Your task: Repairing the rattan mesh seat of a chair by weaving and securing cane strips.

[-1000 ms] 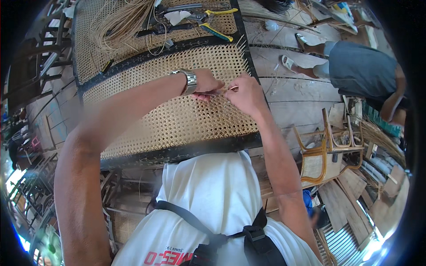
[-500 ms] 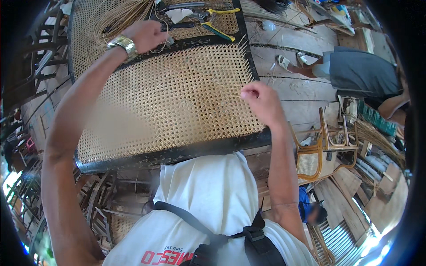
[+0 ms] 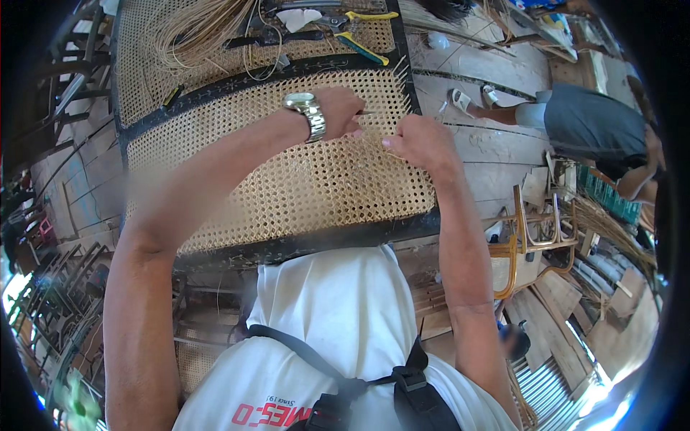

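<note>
A woven cane panel (image 3: 287,183) in a black frame lies in front of me. My left hand (image 3: 339,113), with a metal watch (image 3: 310,113) on its wrist, is over the panel's upper right. Its fingers are closed on a thin dark pointed tool (image 3: 367,112), mostly hidden in the grip. Close to it on the right, my right hand (image 3: 425,142) is closed at the panel's right edge, where loose cane ends (image 3: 406,86) stick out. I cannot make out what its fingers pinch.
Beyond the frame's crossbar lie a bundle of cane strands (image 3: 190,32), yellow-handled pliers (image 3: 363,49) and a small yellow-black tool (image 3: 172,96). A wooden chair frame (image 3: 519,237) stands right. Another person's legs (image 3: 528,115) are at the far right. Dark chair frames (image 3: 72,287) crowd the left.
My left hand has come right and nearer, from beside the cane bundle to near my right hand, a pointed tip now showing at its fingers. My right hand has shifted slightly away from me.
</note>
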`<act>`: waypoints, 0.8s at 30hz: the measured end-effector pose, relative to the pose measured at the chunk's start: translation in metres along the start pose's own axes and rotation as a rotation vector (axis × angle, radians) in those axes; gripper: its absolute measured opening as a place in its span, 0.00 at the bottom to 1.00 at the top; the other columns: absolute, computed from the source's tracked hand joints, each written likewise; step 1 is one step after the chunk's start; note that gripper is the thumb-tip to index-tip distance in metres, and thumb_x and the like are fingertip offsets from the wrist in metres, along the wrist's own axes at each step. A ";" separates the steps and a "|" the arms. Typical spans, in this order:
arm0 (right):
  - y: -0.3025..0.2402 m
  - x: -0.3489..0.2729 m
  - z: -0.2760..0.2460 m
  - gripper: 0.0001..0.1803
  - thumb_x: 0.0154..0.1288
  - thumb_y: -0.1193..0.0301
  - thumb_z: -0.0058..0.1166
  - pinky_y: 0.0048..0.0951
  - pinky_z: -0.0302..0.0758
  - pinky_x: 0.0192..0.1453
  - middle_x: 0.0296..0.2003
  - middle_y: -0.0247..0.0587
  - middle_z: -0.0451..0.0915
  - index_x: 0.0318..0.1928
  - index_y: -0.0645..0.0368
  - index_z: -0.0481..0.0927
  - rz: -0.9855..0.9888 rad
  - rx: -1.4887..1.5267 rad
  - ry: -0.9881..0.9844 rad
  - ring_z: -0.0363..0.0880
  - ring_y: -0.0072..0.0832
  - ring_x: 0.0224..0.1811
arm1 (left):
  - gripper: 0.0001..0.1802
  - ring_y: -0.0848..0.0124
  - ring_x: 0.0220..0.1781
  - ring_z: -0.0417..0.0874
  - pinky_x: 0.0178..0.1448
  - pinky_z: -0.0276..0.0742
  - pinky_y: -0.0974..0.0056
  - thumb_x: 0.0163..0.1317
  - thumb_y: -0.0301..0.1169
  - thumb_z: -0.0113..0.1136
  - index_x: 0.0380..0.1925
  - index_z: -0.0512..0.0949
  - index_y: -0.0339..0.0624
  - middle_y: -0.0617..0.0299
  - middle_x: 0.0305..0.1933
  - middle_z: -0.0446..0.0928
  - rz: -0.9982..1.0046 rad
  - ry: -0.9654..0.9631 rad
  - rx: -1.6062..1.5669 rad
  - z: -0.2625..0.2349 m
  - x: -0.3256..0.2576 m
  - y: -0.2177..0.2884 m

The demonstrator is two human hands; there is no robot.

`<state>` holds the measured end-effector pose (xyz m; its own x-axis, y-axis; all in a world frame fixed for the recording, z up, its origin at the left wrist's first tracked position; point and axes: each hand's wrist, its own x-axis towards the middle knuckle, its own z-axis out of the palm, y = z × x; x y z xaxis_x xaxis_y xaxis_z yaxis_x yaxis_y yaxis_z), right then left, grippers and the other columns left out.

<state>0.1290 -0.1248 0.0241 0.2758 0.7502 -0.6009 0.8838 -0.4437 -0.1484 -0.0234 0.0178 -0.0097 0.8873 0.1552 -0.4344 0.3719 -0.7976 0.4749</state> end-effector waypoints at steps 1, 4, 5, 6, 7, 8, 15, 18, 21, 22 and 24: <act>0.008 0.002 0.001 0.22 0.60 0.51 0.63 0.46 0.80 0.49 0.40 0.52 0.86 0.41 0.59 0.86 0.017 0.065 -0.056 0.86 0.50 0.46 | 0.22 0.57 0.47 0.83 0.51 0.78 0.53 0.65 0.49 0.65 0.42 0.81 0.40 0.52 0.42 0.81 0.007 -0.004 -0.001 -0.002 0.002 0.005; 0.025 -0.001 0.008 0.24 0.59 0.49 0.64 0.45 0.80 0.45 0.37 0.53 0.86 0.37 0.60 0.86 0.062 0.233 -0.160 0.86 0.50 0.41 | 0.25 0.56 0.45 0.85 0.51 0.79 0.52 0.66 0.53 0.62 0.42 0.83 0.40 0.51 0.40 0.82 -0.084 -0.207 0.087 -0.009 0.008 0.016; 0.029 -0.004 0.011 0.25 0.59 0.48 0.63 0.45 0.79 0.44 0.36 0.54 0.86 0.35 0.61 0.86 0.089 0.334 -0.210 0.86 0.50 0.38 | 0.25 0.56 0.45 0.85 0.51 0.79 0.52 0.66 0.53 0.62 0.42 0.83 0.40 0.51 0.40 0.82 -0.082 -0.208 0.089 -0.008 0.010 0.018; 0.029 -0.009 0.013 0.25 0.59 0.48 0.63 0.45 0.79 0.44 0.36 0.54 0.86 0.35 0.61 0.86 0.080 0.334 -0.215 0.86 0.50 0.38 | 0.24 0.56 0.43 0.85 0.49 0.79 0.51 0.66 0.53 0.62 0.41 0.83 0.41 0.51 0.38 0.83 -0.096 -0.205 0.067 -0.007 0.009 0.018; 0.030 -0.020 0.016 0.24 0.60 0.49 0.63 0.43 0.78 0.42 0.33 0.54 0.85 0.34 0.61 0.85 0.077 0.365 -0.158 0.85 0.48 0.35 | 0.24 0.56 0.41 0.86 0.48 0.80 0.51 0.66 0.53 0.62 0.40 0.83 0.41 0.51 0.36 0.83 -0.101 -0.203 0.046 -0.005 0.009 0.018; 0.030 -0.026 0.018 0.24 0.61 0.50 0.62 0.42 0.77 0.40 0.30 0.54 0.84 0.32 0.61 0.85 0.074 0.396 -0.103 0.84 0.46 0.33 | 0.24 0.56 0.39 0.86 0.46 0.79 0.49 0.65 0.54 0.63 0.39 0.83 0.42 0.51 0.33 0.83 -0.104 -0.181 0.012 -0.003 0.009 0.019; 0.031 -0.029 0.040 0.25 0.64 0.54 0.64 0.35 0.68 0.30 0.19 0.40 0.72 0.27 0.65 0.77 0.103 0.758 0.086 0.66 0.26 0.22 | 0.23 0.54 0.40 0.85 0.45 0.78 0.48 0.66 0.52 0.63 0.37 0.82 0.40 0.49 0.33 0.83 -0.067 -0.105 -0.137 0.019 0.007 -0.001; 0.022 -0.028 0.034 0.26 0.66 0.54 0.64 0.35 0.65 0.28 0.18 0.39 0.69 0.23 0.64 0.74 -0.012 0.762 0.073 0.62 0.24 0.21 | 0.22 0.53 0.40 0.85 0.45 0.77 0.49 0.66 0.50 0.63 0.36 0.81 0.39 0.49 0.33 0.82 0.006 0.010 -0.083 0.023 0.004 0.000; 0.026 -0.035 0.020 0.26 0.64 0.50 0.62 0.46 0.73 0.44 0.27 0.47 0.81 0.24 0.63 0.81 0.011 0.450 0.007 0.80 0.43 0.33 | 0.22 0.55 0.40 0.84 0.44 0.77 0.50 0.66 0.50 0.62 0.34 0.80 0.40 0.50 0.34 0.82 -0.100 -0.038 -0.095 0.019 0.002 0.003; 0.028 -0.037 0.026 0.25 0.63 0.51 0.62 0.48 0.71 0.49 0.32 0.47 0.82 0.25 0.62 0.81 0.004 0.389 0.058 0.79 0.44 0.40 | 0.22 0.55 0.38 0.84 0.43 0.77 0.50 0.66 0.51 0.62 0.33 0.80 0.40 0.50 0.33 0.82 -0.061 -0.005 -0.069 0.018 0.000 0.002; 0.024 -0.034 0.038 0.23 0.62 0.51 0.63 0.49 0.69 0.54 0.36 0.46 0.82 0.25 0.61 0.82 -0.004 0.338 0.115 0.77 0.45 0.46 | 0.22 0.57 0.33 0.83 0.39 0.76 0.51 0.66 0.50 0.62 0.32 0.79 0.41 0.53 0.31 0.81 -0.103 0.003 -0.116 0.009 -0.005 -0.008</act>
<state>0.1264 -0.1801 0.0110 0.3299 0.7940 -0.5107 0.7155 -0.5632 -0.4134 -0.0328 0.0181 -0.0182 0.8437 0.2346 -0.4828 0.4897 -0.7049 0.5131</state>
